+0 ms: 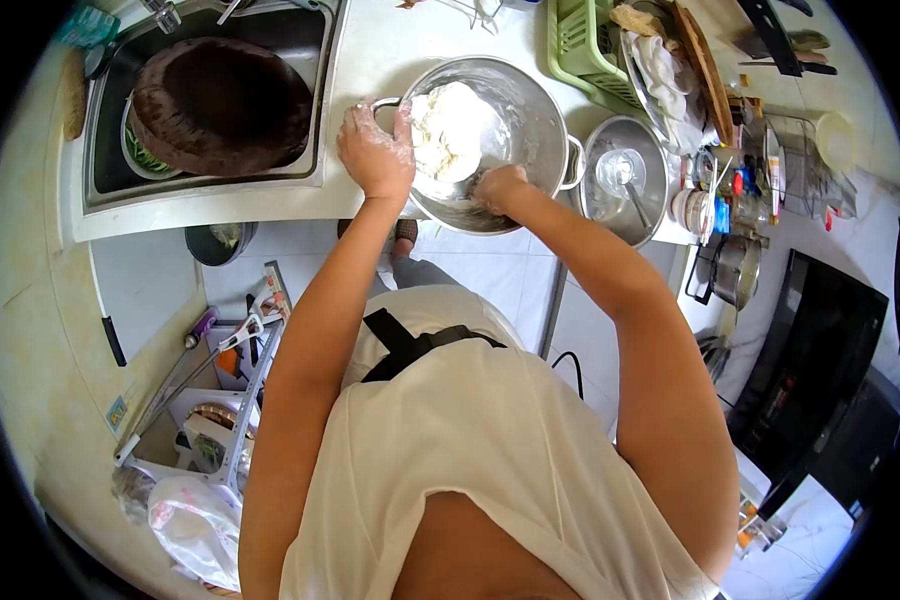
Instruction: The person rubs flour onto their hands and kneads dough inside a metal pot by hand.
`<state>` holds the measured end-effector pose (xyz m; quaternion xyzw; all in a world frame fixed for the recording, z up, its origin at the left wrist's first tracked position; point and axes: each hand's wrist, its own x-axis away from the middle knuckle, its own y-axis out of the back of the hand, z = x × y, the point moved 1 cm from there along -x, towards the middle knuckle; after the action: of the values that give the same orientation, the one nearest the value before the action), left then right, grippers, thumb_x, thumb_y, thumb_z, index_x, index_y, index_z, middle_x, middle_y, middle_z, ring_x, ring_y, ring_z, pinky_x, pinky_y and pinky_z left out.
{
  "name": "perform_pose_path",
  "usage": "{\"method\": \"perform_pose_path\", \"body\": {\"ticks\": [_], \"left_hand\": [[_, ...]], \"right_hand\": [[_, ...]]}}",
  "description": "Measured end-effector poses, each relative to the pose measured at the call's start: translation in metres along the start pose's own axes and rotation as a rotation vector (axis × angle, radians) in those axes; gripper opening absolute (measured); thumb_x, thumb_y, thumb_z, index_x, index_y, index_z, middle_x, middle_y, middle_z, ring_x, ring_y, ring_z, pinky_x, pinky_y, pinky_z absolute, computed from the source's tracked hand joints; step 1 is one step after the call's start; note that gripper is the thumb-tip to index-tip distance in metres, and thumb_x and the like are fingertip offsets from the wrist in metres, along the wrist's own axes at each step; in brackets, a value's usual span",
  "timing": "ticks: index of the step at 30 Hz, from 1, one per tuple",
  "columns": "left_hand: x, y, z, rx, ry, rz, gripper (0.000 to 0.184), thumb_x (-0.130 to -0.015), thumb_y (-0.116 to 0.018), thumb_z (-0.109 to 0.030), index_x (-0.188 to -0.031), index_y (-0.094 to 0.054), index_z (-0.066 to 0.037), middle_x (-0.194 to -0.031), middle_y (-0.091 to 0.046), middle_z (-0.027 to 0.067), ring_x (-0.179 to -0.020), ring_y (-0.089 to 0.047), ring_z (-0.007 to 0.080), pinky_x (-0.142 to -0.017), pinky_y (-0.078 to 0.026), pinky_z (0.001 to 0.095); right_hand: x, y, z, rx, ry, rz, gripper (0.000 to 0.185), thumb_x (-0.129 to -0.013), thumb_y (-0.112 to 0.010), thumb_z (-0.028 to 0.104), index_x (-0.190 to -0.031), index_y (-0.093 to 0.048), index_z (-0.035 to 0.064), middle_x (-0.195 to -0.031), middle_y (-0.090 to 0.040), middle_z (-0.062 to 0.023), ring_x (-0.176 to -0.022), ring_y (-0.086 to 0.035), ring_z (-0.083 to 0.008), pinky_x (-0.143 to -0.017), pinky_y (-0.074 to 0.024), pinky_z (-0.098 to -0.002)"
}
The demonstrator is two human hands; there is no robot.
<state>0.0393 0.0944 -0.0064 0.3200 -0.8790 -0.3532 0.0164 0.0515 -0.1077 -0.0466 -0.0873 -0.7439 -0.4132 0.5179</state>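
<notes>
A large steel pot (535, 110) with two loop handles stands on the counter. A lump of white dough (448, 130) lies against its left inner side, and pale flour smears coat the walls. My left hand (378, 152), dusted with flour, grips the pot's left rim beside the handle, its thumb along the edge close to the dough. Inside the pot, my right hand (498, 190) is low against the near wall, to the right of the dough. Its fingers look curled and floury; whatever they hold is hidden.
Right of the pot sits a steel bowl (602, 205) containing a smaller clear bowl and a spoon. Behind it are a green basket (580, 50) and several jars. At left, the sink (320, 90) holds a large dark round lid (220, 105) over greens. A black bin (210, 245) stands below.
</notes>
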Motion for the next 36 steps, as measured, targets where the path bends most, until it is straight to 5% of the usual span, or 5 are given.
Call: {"method": "perform_pose_path", "body": {"ticks": [9,21,29,32,36], "left_hand": [[-0.004,-0.003,0.001,-0.024,-0.017,0.01,0.043,-0.079,-0.068,-0.037,-0.105,-0.061,-0.004,-0.099,-0.06,0.0133,-0.095,-0.056,0.033,-0.086,-0.04,0.044],[-0.007,-0.002,-0.001,-0.033,-0.038,0.034,0.046,-0.081,-0.068,-0.04,-0.107,-0.062,-0.002,-0.101,-0.061,0.0172,-0.094,-0.058,0.0363,-0.084,-0.043,0.0449],[-0.006,0.0,0.001,-0.011,-0.063,0.045,0.041,-0.081,-0.067,-0.036,-0.103,-0.059,-0.001,-0.096,-0.06,0.0162,-0.092,-0.056,0.0357,-0.084,-0.041,0.0455],[-0.004,-0.001,0.001,-0.019,-0.068,0.026,0.041,-0.082,-0.067,-0.036,-0.103,-0.058,-0.002,-0.098,-0.059,0.0157,-0.093,-0.056,0.035,-0.085,-0.041,0.045],[-0.004,0.001,-0.002,-0.015,-0.049,0.038,0.04,-0.082,-0.067,-0.035,-0.104,-0.058,-0.002,-0.099,-0.059,0.0152,-0.095,-0.055,0.0342,-0.086,-0.04,0.0445]], "right_hand": [[-0.009,0.027,0.061,-0.562,-0.209,0.021,0.038,-0.088,-0.045,0.031,-0.106,-0.069,0.0079,-0.11,-0.066,-0.0131,-0.103,-0.064,-0.0277,-0.088,-0.0491,-0.0368],[-0.072,-0.005,0.065,-0.397,0.439,-0.295,0.027,-0.083,-0.053,0.017,-0.101,-0.067,0.0012,-0.094,-0.065,-0.0199,-0.084,-0.065,-0.0315,-0.074,-0.0526,-0.0418],[-0.024,0.041,0.043,-2.206,0.371,0.076,0.032,-0.094,-0.051,0.018,-0.124,-0.051,0.0088,-0.082,-0.054,-0.0012,-0.066,-0.05,-0.0086,-0.054,-0.0437,-0.021],[0.014,0.067,0.018,-2.097,0.197,-0.104,0.031,-0.095,-0.052,0.024,-0.122,-0.053,0.0085,-0.082,-0.054,0.0002,-0.068,-0.05,-0.0077,-0.054,-0.0427,-0.0202],[0.012,0.066,-0.009,-1.04,0.167,-0.474,0.029,-0.089,-0.051,0.024,-0.102,-0.062,-0.0004,-0.089,-0.063,-0.0191,-0.078,-0.062,-0.0318,-0.069,-0.0486,-0.04]]}}
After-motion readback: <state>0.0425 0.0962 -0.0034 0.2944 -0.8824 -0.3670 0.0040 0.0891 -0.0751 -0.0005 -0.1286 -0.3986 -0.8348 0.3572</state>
